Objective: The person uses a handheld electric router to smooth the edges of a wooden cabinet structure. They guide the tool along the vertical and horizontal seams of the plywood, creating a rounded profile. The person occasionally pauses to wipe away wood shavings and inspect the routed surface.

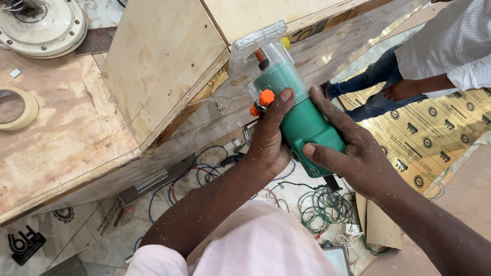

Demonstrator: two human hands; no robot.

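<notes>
Both hands (317, 140) around green trimmer (302, 117), its lower body hidden.

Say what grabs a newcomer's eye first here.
The green power tool at centre, with a clear plastic base and orange knobs, gripped by the left hand and right hand against a plywood panel. Below it, a tangle of coloured wires lies on the floor. At upper right, another person bends over yellow printed sheets.
</notes>
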